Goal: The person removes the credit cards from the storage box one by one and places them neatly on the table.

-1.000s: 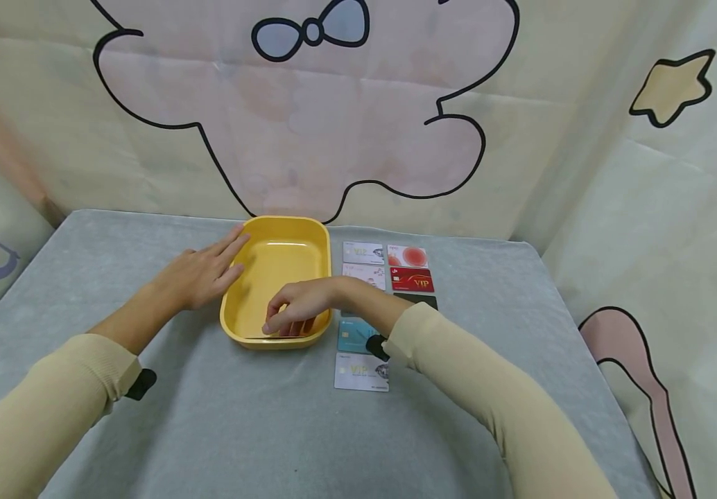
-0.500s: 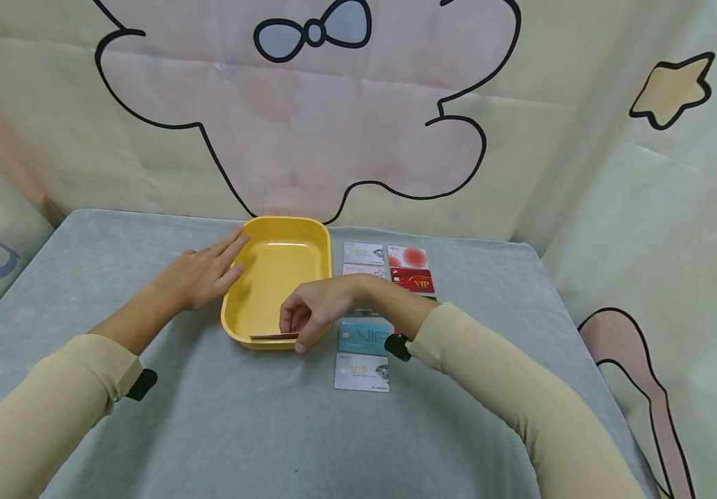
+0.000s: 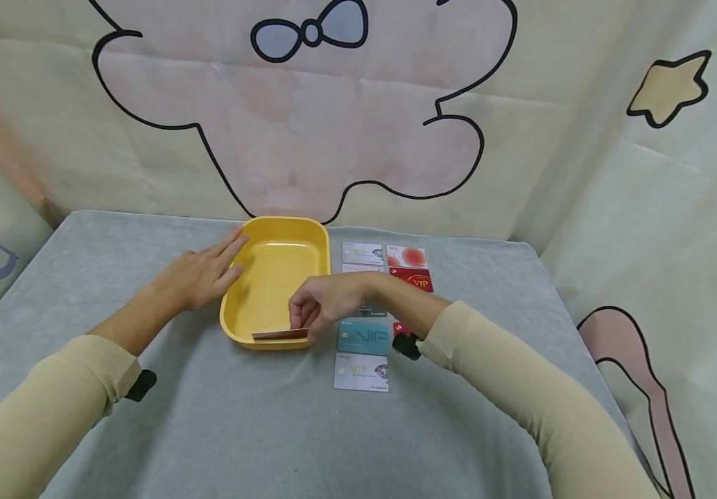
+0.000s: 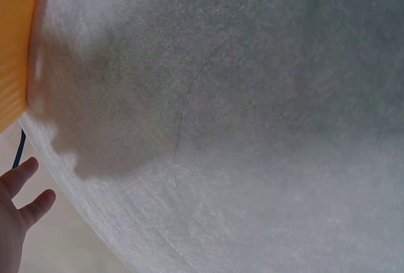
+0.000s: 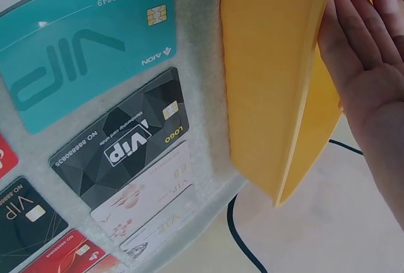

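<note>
My right hand point(image 3: 329, 305) reaches over the right wall of a yellow tray point(image 3: 229, 326) and pinches a card point(image 3: 279, 335) between thumb and fingers. The card shows nearly edge-on as a dark reddish strip at the tray's near end. In the right wrist view, the curled fingers are inside the tray, and only a pale sliver of card shows at the top corner. My left hand point(image 3: 205, 274) lies against the tray's left rim with its fingers extended. In the left wrist view, just a couple of its fingertips point(image 4: 36, 207) show, below the tray's outer wall.
Right of the tray lie two columns of plastic cards: a white VIP card point(image 3: 361, 372) nearest, then a teal card point(image 3: 363, 337), a black card point(image 5: 123, 140) and pale ones. Red cards point(image 3: 411, 279) and a dark card point(image 5: 28, 222) form the other column, partly behind my forearm.
My right hand has drawn back to the right and closed its thumb and fingers on the card's right end, which now sits tilted up slightly. The left hand stays put.
</note>
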{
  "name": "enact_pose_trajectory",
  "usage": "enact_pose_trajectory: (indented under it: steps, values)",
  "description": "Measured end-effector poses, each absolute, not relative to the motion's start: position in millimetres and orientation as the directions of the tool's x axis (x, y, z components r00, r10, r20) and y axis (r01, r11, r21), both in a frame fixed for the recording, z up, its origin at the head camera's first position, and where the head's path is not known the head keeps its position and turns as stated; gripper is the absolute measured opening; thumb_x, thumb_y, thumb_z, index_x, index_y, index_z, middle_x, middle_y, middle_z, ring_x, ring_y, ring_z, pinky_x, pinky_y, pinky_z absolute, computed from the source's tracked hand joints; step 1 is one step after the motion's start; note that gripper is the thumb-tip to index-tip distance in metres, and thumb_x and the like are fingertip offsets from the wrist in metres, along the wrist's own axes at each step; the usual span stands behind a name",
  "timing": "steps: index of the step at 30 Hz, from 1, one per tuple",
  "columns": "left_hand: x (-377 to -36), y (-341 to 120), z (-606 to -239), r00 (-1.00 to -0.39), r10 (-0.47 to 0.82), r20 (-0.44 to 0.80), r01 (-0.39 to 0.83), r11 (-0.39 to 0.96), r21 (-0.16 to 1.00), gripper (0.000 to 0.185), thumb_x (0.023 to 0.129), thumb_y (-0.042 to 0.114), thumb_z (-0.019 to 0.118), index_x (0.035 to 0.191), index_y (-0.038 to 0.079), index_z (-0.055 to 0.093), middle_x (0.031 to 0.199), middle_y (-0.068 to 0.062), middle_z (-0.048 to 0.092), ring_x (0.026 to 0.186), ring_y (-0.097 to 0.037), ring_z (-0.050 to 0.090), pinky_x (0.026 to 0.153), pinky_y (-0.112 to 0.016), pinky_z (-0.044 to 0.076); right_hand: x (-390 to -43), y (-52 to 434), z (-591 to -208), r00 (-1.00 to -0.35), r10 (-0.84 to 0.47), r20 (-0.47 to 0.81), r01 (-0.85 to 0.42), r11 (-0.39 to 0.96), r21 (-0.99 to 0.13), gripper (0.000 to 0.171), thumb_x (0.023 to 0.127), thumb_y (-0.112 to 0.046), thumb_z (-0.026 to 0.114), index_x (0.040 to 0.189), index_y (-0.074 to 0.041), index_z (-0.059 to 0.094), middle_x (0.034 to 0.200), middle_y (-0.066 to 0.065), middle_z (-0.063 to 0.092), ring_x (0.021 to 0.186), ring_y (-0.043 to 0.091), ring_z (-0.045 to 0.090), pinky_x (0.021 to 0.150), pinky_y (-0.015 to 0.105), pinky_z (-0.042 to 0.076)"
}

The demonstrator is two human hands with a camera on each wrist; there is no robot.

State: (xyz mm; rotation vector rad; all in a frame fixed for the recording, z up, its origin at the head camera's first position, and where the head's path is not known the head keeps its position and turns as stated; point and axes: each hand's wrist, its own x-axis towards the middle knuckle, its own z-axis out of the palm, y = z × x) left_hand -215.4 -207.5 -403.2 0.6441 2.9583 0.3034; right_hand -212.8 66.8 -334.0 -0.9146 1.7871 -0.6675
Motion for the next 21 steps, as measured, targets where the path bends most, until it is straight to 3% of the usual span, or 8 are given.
enact_pose_trajectory:
  steps: [7, 12, 21]
  values:
    - [-214.7, -209.5, -403.4, -0.895, 0.445, -0.024, 0.430, 0.876, 0.217, 0.062, 0.107, 0.037, 0.032, 0.160, 0.007, 0.017, 0.167, -0.011, 0.009, 0.131, -0.042, 0.049, 0.096, -0.064, 0.042, -209.9, 71.0, -329.9, -0.330, -0.820, -0.468, -0.293, 0.560, -0.775, 0.009, 0.089, -0.003, 0.072, 0.097, -0.004, 0.067, 0.094, 0.006, 0.070, 0.089, 0.019, 0.062, 0.085, 0.026, 0.055]
    - [-214.6, -210.6, -403.8, -0.894, 0.447, -0.023, 0.432, 0.875, 0.217, 0.062, 0.107, 0.037, 0.032, 0.159, 0.007, 0.017, 0.167, -0.011, 0.009, 0.128, -0.043, 0.052, 0.094, -0.063, 0.043, -209.3, 75.0, -327.0, -0.409, -0.810, -0.421, -0.321, 0.560, -0.764, 0.006, 0.090, -0.007, 0.072, 0.092, -0.006, 0.067, 0.095, 0.004, 0.070, 0.094, 0.019, 0.063, 0.084, 0.026, 0.056]
    - [-214.8, -211.0, -404.0, -0.896, 0.444, -0.019, 0.430, 0.876, 0.217, 0.061, 0.107, 0.036, 0.033, 0.159, 0.007, 0.018, 0.167, -0.011, 0.009, 0.122, -0.043, 0.056, 0.092, -0.061, 0.045, -214.0, 91.0, -312.9, -0.489, -0.800, -0.346, -0.342, 0.542, -0.768, 0.006, 0.091, -0.009, 0.071, 0.091, -0.007, 0.065, 0.097, 0.004, 0.070, 0.096, 0.020, 0.065, 0.085, 0.026, 0.056]
